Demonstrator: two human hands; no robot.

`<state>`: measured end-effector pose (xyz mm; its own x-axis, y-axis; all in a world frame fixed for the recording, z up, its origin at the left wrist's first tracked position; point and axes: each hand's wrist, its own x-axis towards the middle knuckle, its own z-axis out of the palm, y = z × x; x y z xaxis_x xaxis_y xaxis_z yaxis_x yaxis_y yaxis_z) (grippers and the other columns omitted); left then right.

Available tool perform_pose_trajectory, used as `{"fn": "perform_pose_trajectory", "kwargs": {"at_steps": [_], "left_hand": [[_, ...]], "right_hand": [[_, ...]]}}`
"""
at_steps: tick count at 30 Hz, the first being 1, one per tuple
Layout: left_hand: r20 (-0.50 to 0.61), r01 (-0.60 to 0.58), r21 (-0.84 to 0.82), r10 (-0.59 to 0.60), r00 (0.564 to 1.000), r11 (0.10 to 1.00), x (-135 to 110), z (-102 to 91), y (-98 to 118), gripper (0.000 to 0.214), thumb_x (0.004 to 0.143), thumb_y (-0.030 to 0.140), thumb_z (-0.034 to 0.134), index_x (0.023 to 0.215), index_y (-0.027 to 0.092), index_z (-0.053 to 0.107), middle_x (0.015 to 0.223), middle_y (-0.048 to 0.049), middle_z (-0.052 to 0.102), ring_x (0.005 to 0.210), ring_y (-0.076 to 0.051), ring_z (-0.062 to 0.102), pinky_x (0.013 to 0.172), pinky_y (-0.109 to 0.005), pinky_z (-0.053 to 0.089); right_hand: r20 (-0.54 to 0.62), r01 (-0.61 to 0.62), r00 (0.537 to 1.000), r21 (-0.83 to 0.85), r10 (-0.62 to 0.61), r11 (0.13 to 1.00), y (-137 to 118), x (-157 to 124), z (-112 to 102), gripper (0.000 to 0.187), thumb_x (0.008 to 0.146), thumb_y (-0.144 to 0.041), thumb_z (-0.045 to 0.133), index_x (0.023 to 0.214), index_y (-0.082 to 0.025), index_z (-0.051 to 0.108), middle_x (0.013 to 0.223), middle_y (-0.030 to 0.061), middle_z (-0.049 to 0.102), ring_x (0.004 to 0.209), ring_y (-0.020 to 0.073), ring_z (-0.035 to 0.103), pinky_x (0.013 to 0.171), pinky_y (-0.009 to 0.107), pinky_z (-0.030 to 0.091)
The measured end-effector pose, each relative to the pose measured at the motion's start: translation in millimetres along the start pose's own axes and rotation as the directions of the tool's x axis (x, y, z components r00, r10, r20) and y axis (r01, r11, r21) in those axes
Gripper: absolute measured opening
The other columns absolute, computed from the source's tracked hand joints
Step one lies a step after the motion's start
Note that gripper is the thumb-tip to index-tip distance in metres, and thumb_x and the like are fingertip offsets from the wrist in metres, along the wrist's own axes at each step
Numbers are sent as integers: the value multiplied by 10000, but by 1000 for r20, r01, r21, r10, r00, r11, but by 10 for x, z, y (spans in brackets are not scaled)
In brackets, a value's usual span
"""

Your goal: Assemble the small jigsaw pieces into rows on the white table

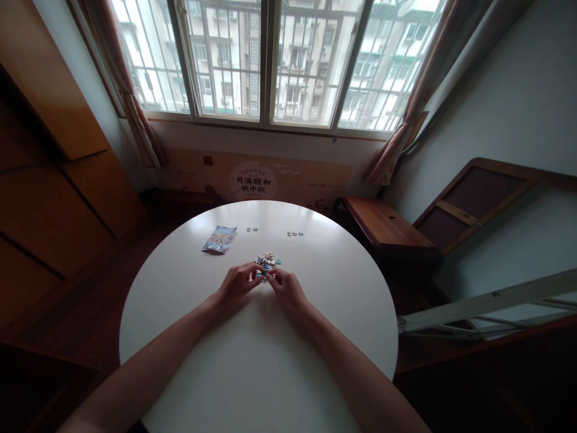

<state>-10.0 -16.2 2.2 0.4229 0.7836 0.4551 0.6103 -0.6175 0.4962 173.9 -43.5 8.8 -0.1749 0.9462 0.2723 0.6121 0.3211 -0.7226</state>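
A small heap of jigsaw pieces [267,259], some white side up and some blue, lies near the middle of the round white table. At its near edge, my left hand [238,280] comes in from the left with thumb and fingers pinched. My right hand [286,286] meets it from the right, fingers curled in the same way. The fingertips of both hands nearly touch around a jigsaw piece [265,276], which they partly hide. Its picture is too small to make out.
A colourful printed packet [219,239] lies beyond my left hand. Two loose pieces [252,230] and a short row of pieces [295,234] lie farther back on the white table [180,325]. A wooden bench [387,219] stands at the right, below the window.
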Motion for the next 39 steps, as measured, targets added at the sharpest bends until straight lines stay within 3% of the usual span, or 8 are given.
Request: {"fn": "perform_pose_trajectory", "kwargs": {"at_steps": [11,18,39], "left_hand": [[-12,-37,0,37,999,999,3,-8,15,131,829,261,573,916,201,651,741,15,636,533,-66,502,542,-170,388],[-24,-50,-21,49,998,999,6,-15,18,186,830,232,572,997,205,648,733,12,640,529,-65,502,544,-167,391],[20,-127,-4,127,992,992,11,-24,18,183,876,288,523,858,178,668,691,1,598,538,-66,508,540,-165,381]], "right_hand": [[-68,3,998,175,9,985,52,55,31,211,827,-319,498,780,-156,625,558,-22,529,489,98,436,498,200,312],[-57,1,998,132,6,991,37,38,22,173,803,-285,514,736,-161,614,532,-32,500,492,99,438,500,203,305],[-9,-16,1000,159,17,987,111,58,56,199,845,-347,496,846,-180,603,507,-41,502,473,109,457,490,201,322]]}}
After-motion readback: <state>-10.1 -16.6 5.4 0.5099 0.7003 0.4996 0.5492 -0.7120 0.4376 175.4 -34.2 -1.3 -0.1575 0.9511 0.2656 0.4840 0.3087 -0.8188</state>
